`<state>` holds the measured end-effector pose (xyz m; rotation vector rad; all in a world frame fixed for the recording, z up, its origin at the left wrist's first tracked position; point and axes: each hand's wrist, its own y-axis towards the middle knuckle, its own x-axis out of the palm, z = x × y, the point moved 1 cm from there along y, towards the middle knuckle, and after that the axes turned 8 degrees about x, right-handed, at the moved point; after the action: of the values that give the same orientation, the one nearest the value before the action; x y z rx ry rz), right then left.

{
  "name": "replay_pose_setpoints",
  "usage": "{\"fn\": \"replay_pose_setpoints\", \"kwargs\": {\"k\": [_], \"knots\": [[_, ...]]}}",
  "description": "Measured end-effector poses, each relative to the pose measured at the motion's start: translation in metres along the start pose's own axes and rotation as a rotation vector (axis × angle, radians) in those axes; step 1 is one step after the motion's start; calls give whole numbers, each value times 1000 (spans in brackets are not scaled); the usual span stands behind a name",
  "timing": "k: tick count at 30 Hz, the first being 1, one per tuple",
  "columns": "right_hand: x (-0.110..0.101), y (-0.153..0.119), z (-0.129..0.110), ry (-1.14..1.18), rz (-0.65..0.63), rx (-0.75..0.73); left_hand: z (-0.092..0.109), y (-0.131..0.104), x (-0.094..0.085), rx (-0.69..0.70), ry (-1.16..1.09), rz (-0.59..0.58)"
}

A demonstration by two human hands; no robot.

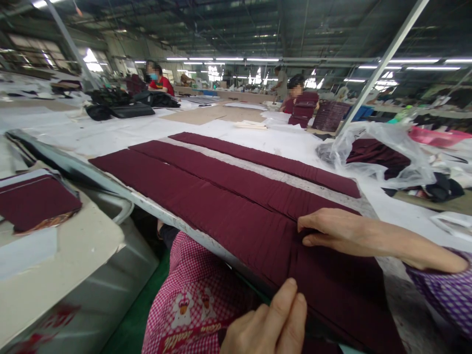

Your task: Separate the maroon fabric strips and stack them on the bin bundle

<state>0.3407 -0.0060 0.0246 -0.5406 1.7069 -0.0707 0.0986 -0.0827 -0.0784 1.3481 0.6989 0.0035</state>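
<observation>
Overlapping maroon fabric pieces (228,211) lie in a long row along the near edge of the table. My right hand (332,231) reaches in from the right, thumb and fingers closed at the far edge of a fabric piece. At the near edge, my left hand (269,319) is bent with its fingers together against the same layers; its thumb is hidden. A second maroon row (221,167) runs directly behind, close alongside the first. Farther back lies a narrower maroon row (265,160), with a grey strip of board showing between.
A side table (92,250) at left carries a maroon stack (40,201). At right sits a clear plastic bag (387,152) with dark fabric, near a pink basin (438,136). Dark bundles (121,103) lie across the table. Two people work farther back, near stacked maroon bundles (304,108).
</observation>
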Motion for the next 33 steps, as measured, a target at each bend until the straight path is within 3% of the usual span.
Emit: {"fn": "replay_pose_setpoints", "kwargs": {"k": [2, 4, 8, 11, 14, 17, 21, 26, 33], "knots": [[2, 0, 4, 21, 2, -22, -11, -3, -9, 37, -29, -172], [0, -2, 5, 73, -6, -26, -20, -6, -15, 75, -47, -267], [-21, -18, -2, 245, -37, -42, -25, -11, -16, 122, -12, -279], [-41, -32, -11, 450, -28, -49, -23, -16, -13, 79, -26, -309], [-44, -32, -16, 511, -66, -52, -21, -19, -12, 68, -38, -304], [-28, -16, -15, 368, -127, -71, -22, -18, -13, 68, -42, -286], [-7, 4, -8, 213, -37, -37, -25, -16, -18, 62, -89, -272], [-2, 6, -4, 208, -11, -8, -29, -15, -26, 72, -148, -293], [1, 5, 4, 182, -29, -14, -25, 5, -26, 99, -92, -114]]}}
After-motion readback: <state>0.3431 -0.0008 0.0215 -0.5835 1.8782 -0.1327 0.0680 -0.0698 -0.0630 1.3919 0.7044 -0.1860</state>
